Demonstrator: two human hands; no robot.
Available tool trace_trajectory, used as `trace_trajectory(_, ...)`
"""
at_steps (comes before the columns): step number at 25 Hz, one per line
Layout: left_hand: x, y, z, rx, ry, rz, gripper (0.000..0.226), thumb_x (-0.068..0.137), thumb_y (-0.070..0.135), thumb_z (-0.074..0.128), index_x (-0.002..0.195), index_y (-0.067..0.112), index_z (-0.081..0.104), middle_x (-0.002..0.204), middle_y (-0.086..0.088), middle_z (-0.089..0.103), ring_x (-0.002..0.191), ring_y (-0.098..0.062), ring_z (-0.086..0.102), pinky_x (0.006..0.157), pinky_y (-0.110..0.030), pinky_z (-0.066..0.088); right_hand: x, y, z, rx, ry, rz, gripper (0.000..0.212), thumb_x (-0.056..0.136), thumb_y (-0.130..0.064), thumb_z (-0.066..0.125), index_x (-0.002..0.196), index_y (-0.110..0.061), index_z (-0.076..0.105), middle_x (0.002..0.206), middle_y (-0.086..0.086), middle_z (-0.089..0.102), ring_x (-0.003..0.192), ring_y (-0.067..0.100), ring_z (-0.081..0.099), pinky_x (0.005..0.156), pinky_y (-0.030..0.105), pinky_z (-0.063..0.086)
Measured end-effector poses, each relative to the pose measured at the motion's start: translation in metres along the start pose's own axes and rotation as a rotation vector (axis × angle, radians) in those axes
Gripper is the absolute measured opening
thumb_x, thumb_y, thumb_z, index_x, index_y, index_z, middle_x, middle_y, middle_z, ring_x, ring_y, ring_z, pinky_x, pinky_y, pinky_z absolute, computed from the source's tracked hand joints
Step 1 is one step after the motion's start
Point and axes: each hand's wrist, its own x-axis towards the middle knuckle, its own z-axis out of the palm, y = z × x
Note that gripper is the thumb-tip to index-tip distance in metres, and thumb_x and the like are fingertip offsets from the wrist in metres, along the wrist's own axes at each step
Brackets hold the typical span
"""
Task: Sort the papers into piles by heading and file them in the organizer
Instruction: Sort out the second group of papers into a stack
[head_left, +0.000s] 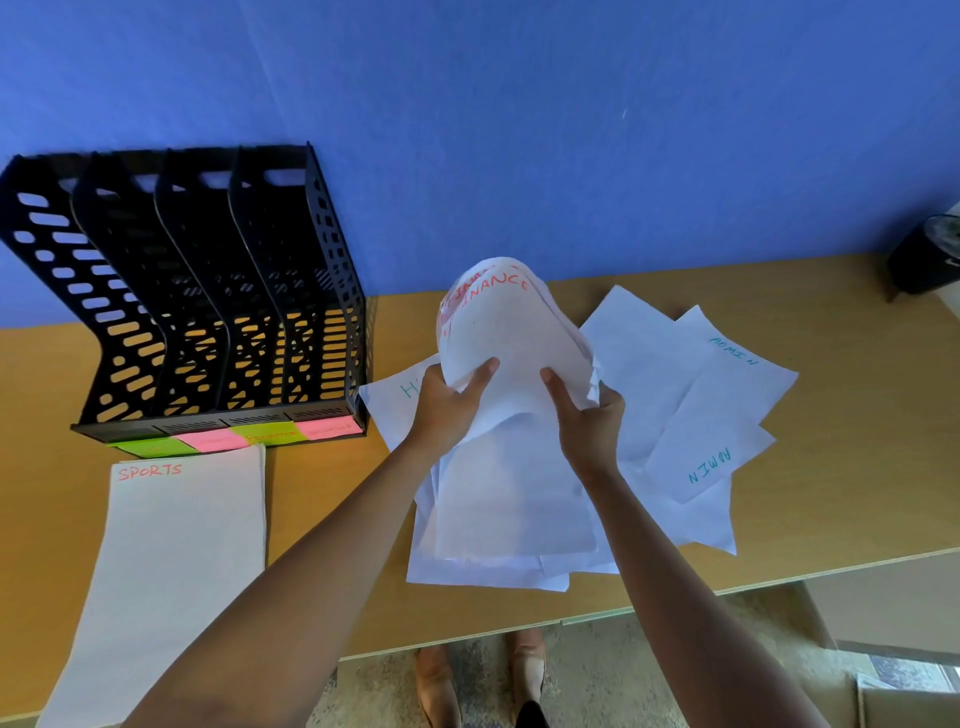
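Observation:
Both hands hold up a curled stack of white sheets headed FINANCE in red (506, 332) above the middle of the desk. My left hand (447, 410) grips its lower left edge, my right hand (587, 421) its lower right edge. Beneath them lies a loose heap of white papers (498, 519). Two sheets headed ADMIN in teal (711, 452) fan out to the right. A sheet with a teal H heading (389, 400) peeks out at the left. A SPORTS pile (176, 545) lies in front of the black four-slot organizer (208, 291), whose slots hold no papers.
Green and pink sticky labels (239, 436) run along the organizer's front base. The wooden desk (831, 493) meets a blue wall behind. A black object (924, 260) stands at the far right corner. The desk's front edge is close, with my feet visible below.

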Motion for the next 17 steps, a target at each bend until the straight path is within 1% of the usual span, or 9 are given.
trace_trajectory(2,-0.004,-0.004,-0.002,0.01,0.02,-0.002,0.021,0.078,0.038,0.082,0.097,0.039,0.073,0.096,0.016,0.076,0.092,-0.005,0.072,0.067,-0.016,0.056,-0.005,0.002,-0.001,-0.031,-0.028,-0.02,0.014,0.08,-0.038,0.082,0.091,-0.044,0.075,0.09,-0.019,0.076,0.085,0.003,0.074,0.069,0.014,0.056)
trace_trajectory(5,-0.009,-0.014,-0.009,0.014,0.059,-0.025,0.037,0.068,0.037,0.089,0.1,0.029,0.072,0.094,0.012,0.077,0.089,-0.006,0.073,0.065,-0.016,0.056,-0.011,0.01,-0.01,-0.078,-0.048,-0.002,0.022,0.074,-0.042,0.086,0.089,-0.051,0.073,0.087,-0.025,0.075,0.081,-0.001,0.073,0.065,0.013,0.056)
trace_trajectory(7,-0.009,-0.017,-0.012,0.016,0.091,-0.052,0.039,0.062,0.038,0.092,0.094,0.029,0.072,0.089,0.015,0.077,0.085,-0.005,0.073,0.062,-0.014,0.055,-0.013,0.014,-0.012,-0.08,-0.055,0.04,0.025,0.072,-0.038,0.088,0.087,-0.052,0.073,0.084,-0.026,0.074,0.079,-0.002,0.072,0.064,0.014,0.056)
trace_trajectory(9,-0.012,-0.011,-0.01,0.008,0.117,-0.058,0.042,0.055,0.045,0.092,0.089,0.031,0.072,0.085,0.017,0.076,0.081,-0.002,0.072,0.059,-0.013,0.054,-0.014,0.013,-0.011,-0.061,-0.027,0.062,0.027,0.073,-0.036,0.087,0.086,-0.054,0.072,0.083,-0.027,0.074,0.077,-0.003,0.072,0.062,0.013,0.056)
trace_trajectory(11,-0.011,-0.001,-0.006,-0.004,0.149,-0.025,0.041,0.051,0.048,0.091,0.082,0.036,0.069,0.081,0.027,0.073,0.077,0.008,0.069,0.055,-0.009,0.051,-0.012,0.005,-0.008,-0.028,0.001,0.032,0.028,0.076,-0.034,0.086,0.09,-0.054,0.072,0.087,-0.027,0.074,0.079,-0.002,0.072,0.063,0.013,0.056)
trace_trajectory(13,-0.007,0.011,-0.008,-0.015,0.152,0.031,0.041,0.054,0.046,0.091,0.087,0.038,0.068,0.085,0.032,0.07,0.08,0.012,0.067,0.056,-0.007,0.051,-0.007,-0.001,-0.008,-0.003,0.008,-0.031,0.03,0.078,-0.029,0.085,0.096,-0.049,0.073,0.091,-0.026,0.074,0.084,-0.001,0.072,0.066,0.014,0.056)
trace_trajectory(14,-0.003,0.014,-0.01,-0.027,0.133,0.067,0.043,0.056,0.046,0.091,0.092,0.04,0.07,0.09,0.027,0.073,0.085,0.008,0.069,0.061,-0.01,0.054,-0.005,-0.004,-0.009,0.005,0.012,-0.061,0.026,0.079,-0.028,0.085,0.096,-0.045,0.074,0.09,-0.023,0.075,0.084,0.0,0.073,0.067,0.015,0.056)
trace_trajectory(16,0.003,0.017,-0.013,-0.049,0.112,0.083,0.052,0.055,0.048,0.092,0.1,0.032,0.072,0.099,0.01,0.076,0.095,-0.007,0.072,0.075,-0.024,0.059,-0.002,-0.002,-0.013,0.006,-0.006,-0.103,0.014,0.08,-0.029,0.084,0.092,-0.03,0.077,0.086,-0.012,0.077,0.083,0.007,0.074,0.07,0.024,0.058)
trace_trajectory(17,0.003,0.017,-0.013,-0.049,0.124,0.057,0.051,0.054,0.048,0.092,0.097,0.03,0.073,0.098,0.008,0.076,0.094,-0.009,0.072,0.075,-0.026,0.059,-0.003,0.002,-0.014,0.006,-0.04,-0.115,0.012,0.082,-0.027,0.083,0.091,-0.022,0.078,0.085,-0.005,0.077,0.085,0.013,0.074,0.074,0.029,0.058)
